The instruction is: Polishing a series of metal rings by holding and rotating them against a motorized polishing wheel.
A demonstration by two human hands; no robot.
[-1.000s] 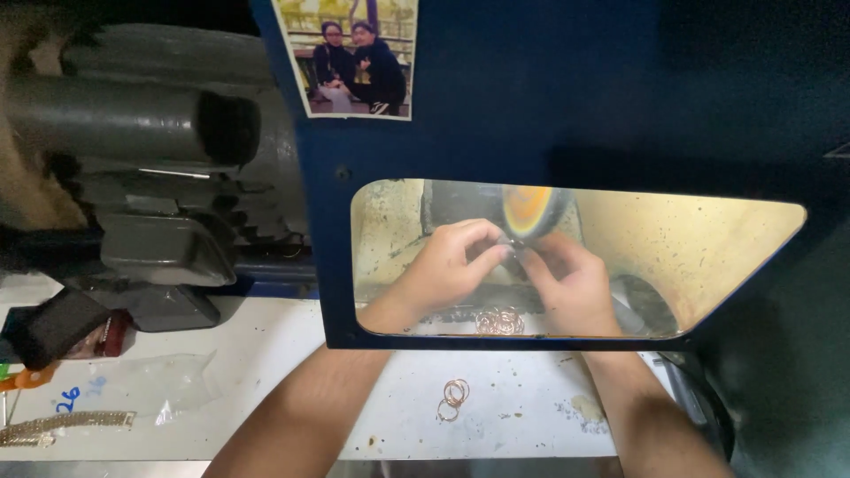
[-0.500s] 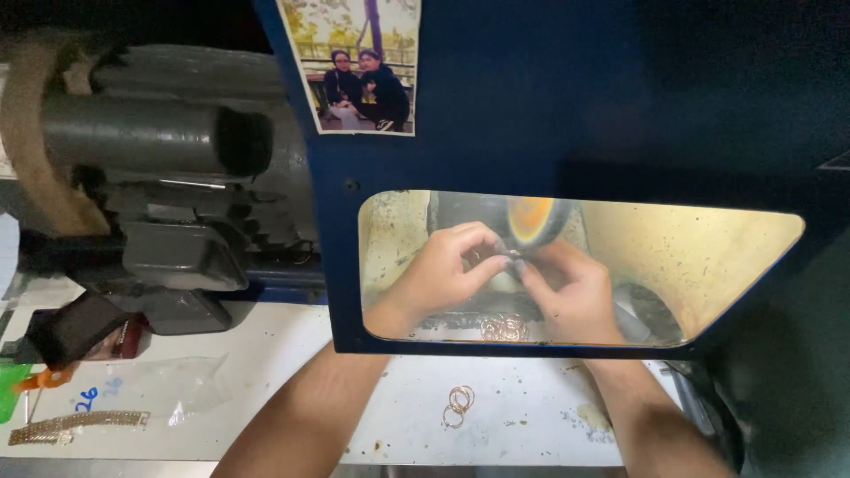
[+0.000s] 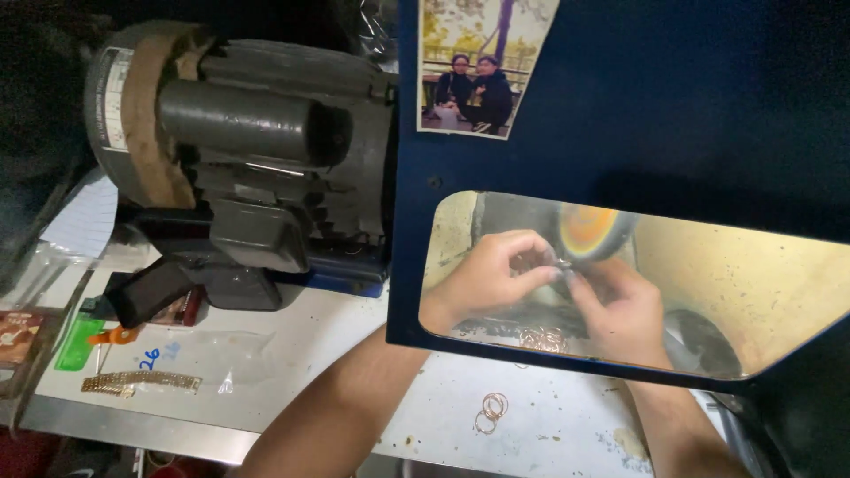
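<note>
Behind blue guard [image 3: 691, 106], hands [image 3: 558, 283] pinch small piece at wheel [image 3: 589, 232].

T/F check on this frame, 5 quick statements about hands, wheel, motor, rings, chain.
1. Both hands, left hand and right hand, are behind the window of the blue guard. True.
2. The hands hold a small piece at the orange wheel. True; what the piece is cannot be told.
3. The grey motor sits right of the guard. False: it sits left of it.
4. The loose rings lie on the motor. False: they lie on the white bench, in front of the guard.
5. A gold chain strip lies at the bench's left front. True.
</note>
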